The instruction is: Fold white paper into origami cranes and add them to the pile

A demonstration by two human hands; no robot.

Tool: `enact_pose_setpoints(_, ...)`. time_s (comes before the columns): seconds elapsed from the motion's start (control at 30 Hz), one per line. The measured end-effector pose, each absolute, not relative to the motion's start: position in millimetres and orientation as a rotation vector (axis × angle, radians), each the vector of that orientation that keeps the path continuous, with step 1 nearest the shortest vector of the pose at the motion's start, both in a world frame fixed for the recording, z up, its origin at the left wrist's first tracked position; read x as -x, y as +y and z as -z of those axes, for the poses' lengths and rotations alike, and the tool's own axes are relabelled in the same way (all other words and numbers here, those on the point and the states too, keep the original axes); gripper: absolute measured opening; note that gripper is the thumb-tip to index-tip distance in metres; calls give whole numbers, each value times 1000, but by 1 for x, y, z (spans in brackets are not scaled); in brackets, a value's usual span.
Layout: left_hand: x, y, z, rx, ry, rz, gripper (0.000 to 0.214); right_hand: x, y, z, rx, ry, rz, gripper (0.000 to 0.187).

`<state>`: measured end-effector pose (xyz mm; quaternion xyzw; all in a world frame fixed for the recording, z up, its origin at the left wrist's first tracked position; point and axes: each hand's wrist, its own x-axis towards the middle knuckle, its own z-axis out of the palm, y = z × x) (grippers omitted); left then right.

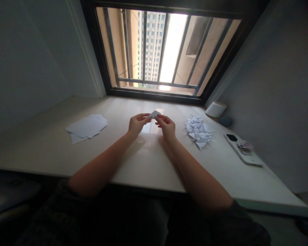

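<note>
A small folded piece of white paper (154, 113) is pinched between both hands above the middle of the pale table (143, 160). My left hand (137, 123) grips its left end with thumb and fingers. My right hand (165, 125) grips its right end. Both forearms reach in from the near edge of the table.
A loose stack of flat white sheets (87, 127) lies to the left. A heap of several folded paper pieces (199, 132) lies to the right. Further right are a white round container (216, 109), a small dark object (225, 121) and a phone (242, 149). A barred window (166, 51) is ahead.
</note>
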<state>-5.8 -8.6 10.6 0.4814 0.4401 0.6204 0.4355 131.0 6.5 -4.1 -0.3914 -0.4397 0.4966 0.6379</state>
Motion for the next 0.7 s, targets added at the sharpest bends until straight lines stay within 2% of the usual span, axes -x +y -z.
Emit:
enact_pose_setpoints(0.4, 6, -4, -2, -1409, 1086, -1536, 40, -132, 6, 3, 907, -1076, -1048, 31)
enact_pose_setpoints(0.57, 5, -3, -2, -1317, 1076, -1536, 36, -131, 7, 4, 842, -1091, -1053, 27)
enact_pose_setpoints(0.7, 4, -4, -4, -1270, 1058, -1516, 40, -130, 5, 4, 857, -1077, -1054, 28)
